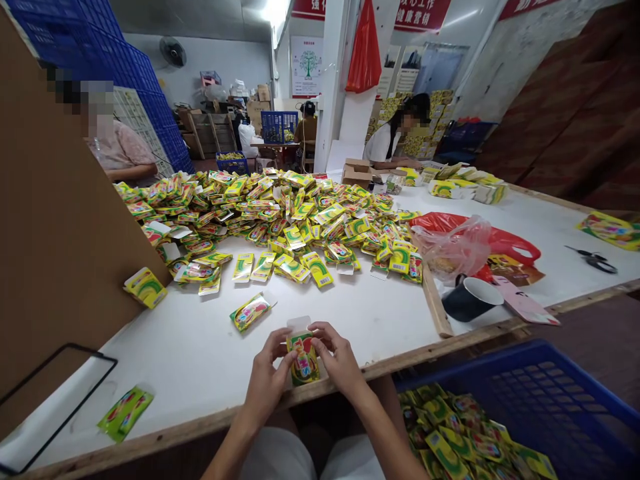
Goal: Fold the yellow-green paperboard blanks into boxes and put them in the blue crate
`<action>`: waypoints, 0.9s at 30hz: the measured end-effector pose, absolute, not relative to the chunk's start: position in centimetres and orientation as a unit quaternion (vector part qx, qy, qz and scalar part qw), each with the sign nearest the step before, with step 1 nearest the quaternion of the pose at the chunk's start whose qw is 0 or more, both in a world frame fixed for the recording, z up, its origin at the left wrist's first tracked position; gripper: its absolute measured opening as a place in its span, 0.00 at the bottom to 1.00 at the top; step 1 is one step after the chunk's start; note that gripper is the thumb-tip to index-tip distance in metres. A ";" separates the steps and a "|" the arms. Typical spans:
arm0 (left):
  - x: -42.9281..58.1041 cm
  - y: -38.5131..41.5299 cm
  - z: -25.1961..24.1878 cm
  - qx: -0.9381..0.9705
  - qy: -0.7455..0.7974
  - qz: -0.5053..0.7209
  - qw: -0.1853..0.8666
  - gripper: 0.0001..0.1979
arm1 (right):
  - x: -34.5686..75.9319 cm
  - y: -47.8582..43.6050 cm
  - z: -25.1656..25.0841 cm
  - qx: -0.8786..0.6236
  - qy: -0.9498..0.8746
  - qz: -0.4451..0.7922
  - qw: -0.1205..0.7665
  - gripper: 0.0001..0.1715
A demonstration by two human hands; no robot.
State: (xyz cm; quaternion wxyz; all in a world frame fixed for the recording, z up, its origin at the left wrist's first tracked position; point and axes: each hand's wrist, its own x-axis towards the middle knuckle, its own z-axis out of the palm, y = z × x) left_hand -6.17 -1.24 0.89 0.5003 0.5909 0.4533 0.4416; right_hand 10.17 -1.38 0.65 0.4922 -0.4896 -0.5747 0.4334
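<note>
At the table's front edge I hold a small yellow and green candy box (pixel 303 363) upright between both hands. Its white top flap stands up. My left hand (pixel 273 370) pinches the box's left side, thumb on the printed front. On the right side my right hand (pixel 336 353) grips it with thumb and fingers. A similar packet (pixel 251 311) lies flat on the table beyond my left hand. Farther left rests a green packet (pixel 126 411) near the front edge. Behind them spreads a large heap of similar boxes (pixel 280 207), some with flaps open.
A blue basket (pixel 545 380) with many boxes sits below the table at right. A dark mug (pixel 473 299), plastic bags (pixel 457 243), a wooden strip (pixel 436 300) and scissors (pixel 595 260) lie to the right. Brown cardboard (pixel 65 233) stands at left. Other people sit beyond.
</note>
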 end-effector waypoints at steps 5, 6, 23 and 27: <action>-6.4 -0.6 0.3 0.600 0.461 0.444 0.480 0.09 | 9.7 0.2 1.1 -0.489 -0.614 0.393 0.480 0.09; -6.3 -0.5 0.2 0.595 0.459 0.458 0.474 0.08 | 9.5 0.5 1.1 -0.488 -0.617 0.388 0.480 0.10; -5.1 -0.8 1.3 0.556 0.492 0.494 0.453 0.10 | 8.6 -0.7 1.6 -0.497 -0.596 0.366 0.513 0.09; -4.9 -0.2 1.1 0.526 0.495 0.508 0.469 0.10 | 8.4 -0.1 1.9 -0.524 -0.583 0.366 0.501 0.09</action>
